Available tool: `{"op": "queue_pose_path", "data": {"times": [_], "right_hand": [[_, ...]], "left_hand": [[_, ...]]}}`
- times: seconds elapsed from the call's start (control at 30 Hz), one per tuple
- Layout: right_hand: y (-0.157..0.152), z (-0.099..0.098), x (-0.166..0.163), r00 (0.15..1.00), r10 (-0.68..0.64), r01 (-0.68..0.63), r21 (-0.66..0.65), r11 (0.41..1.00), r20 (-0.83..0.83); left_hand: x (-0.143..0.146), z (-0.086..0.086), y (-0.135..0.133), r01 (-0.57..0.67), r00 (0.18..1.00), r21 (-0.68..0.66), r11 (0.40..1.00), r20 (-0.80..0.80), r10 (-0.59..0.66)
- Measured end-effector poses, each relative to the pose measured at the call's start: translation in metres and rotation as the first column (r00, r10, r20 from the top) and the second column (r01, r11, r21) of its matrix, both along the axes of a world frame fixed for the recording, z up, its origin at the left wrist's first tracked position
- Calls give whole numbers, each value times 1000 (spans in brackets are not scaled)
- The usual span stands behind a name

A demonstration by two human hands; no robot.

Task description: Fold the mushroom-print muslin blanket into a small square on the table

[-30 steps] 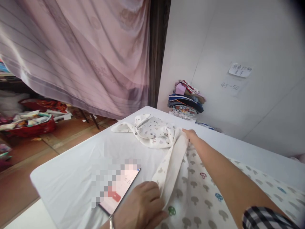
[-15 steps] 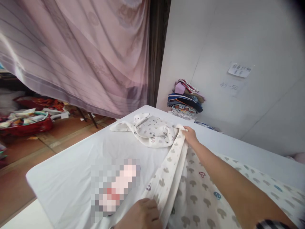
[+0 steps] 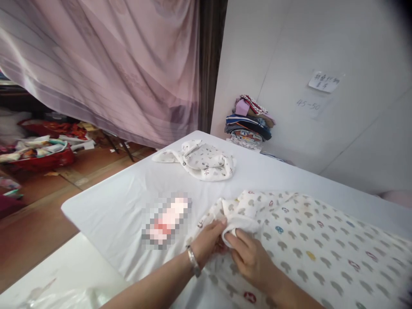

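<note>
Well left of our grip are a red tub [image 3: 41, 159] and pink curtain [image 3: 138, 73]; nearer, the white table [image 3: 106, 206]. Ahead lies a crumpled cloth [image 3: 209, 161]. Our left hand [image 3: 209, 242] and right hand [image 3: 249, 253], both closed, pinch bunched mushroom cloth [image 3: 309, 236], spread rightward. Far beyond, clothes [image 3: 248, 122] are stacked by a pale wall [image 3: 289, 47].

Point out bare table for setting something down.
White table: the left corner, between its edge and the pixelated item; and the strip right of the crumpled small-print cloth, beyond the mushroom-print cloth. Crowded: the near middle, where the left hand and right hand gather the mushroom-print cloth, and the near right, which that cloth covers.
</note>
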State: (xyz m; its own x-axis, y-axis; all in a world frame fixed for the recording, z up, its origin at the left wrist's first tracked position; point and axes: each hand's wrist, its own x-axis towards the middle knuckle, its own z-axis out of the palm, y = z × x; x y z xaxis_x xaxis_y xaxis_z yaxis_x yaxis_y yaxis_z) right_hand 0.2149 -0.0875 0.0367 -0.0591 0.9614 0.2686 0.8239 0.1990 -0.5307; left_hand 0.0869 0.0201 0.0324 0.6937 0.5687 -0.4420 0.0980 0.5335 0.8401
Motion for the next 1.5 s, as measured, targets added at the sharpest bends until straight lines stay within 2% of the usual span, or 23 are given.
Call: {"op": "queue_pose_path", "data": {"times": [0.07, 0.13, 0.17, 0.23, 0.3, 0.33, 0.4, 0.5, 0.57, 0.63, 0.73, 0.77, 0.83, 0.9, 0.97, 1.07, 1.17, 1.33, 1.5], "right_hand": [[-7, 1, -1, 986, -29, 23, -39, 999, -165], [-13, 3, 0, 894, -120, 69, -132, 989, -433], [-15, 3, 0, 794, -184, 94, -181, 979, -579], [-17, 4, -1, 505, -284, 132, -252, 959, -815], [-16, 3, -3, 225, -317, 143, -290, 946, -921], [-14, 2, -4, 126, -326, 138, -309, 941, -937], [-9, 2, -5, 7, -372, 87, -370, 925, -928], [0, 4, -6, -97, -423, 11, -426, 905, -901], [4, 7, -6, -146, -405, -19, -407, 913, -902], [5, 12, -6, -156, -352, -16, -354, 935, -923], [1, 20, -8, -133, -258, 45, -266, 963, -957], [-2, 24, -9, -126, -236, 59, -245, 968, -963], [-9, 31, -11, -106, -213, 82, -222, 972, -971], [-15, 36, -10, -90, -198, 123, -208, 970, -976], [-17, 40, -6, -110, -186, 174, -203, 964, -976], [-17, 40, 1, -180, -180, 207, -216, 954, -967], [-15, 41, 5, -207, -160, 218, -205, 954, -965], [-12, 49, 4, -212, -127, 205, -171, 964, -969], [-15, 59, 7, -188, -118, 150, -147, 978, -975]], "left_hand": [[5, -6, -6, -32, 999, 128, 991, -19, 35], [4, -4, -7, -62, 995, 373, 926, -44, 84], [3, -1, -6, -67, 992, 492, 868, -63, 113], [2, 8, -2, -58, 983, 661, 748, -95, 160], [4, 17, 2, -59, 981, 738, 672, -83, 177], [5, 21, 3, -70, 982, 763, 642, -59, 177], [9, 27, 3, -104, 982, 809, 578, -7, 187], [14, 34, 1, -135, 980, 861, 490, 43, 194], [16, 41, 1, -133, 980, 903, 408, 57, 193], [17, 51, 6, -101, 975, 962, 255, 45, 218], [16, 69, 16, -11, 937, 999, -36, 23, 347], [16, 74, 18, 18, 923, 993, -113, 26, 383], [17, 80, 19, 72, 925, 973, -219, 16, 379], [18, 81, 13, 132, 961, 952, -278, -53, 273], [18, 75, 3, 160, 984, 941, -298, -127, 126], [16, 66, -10, 119, 992, 962, -245, -126, -14], [12, 65, -16, 80, 995, 980, -183, -89, -40], [5, 77, -17, 90, 996, 982, -167, -93, -8], [5, 83, -24, 134, 985, 990, -51, -139, -99]]}}
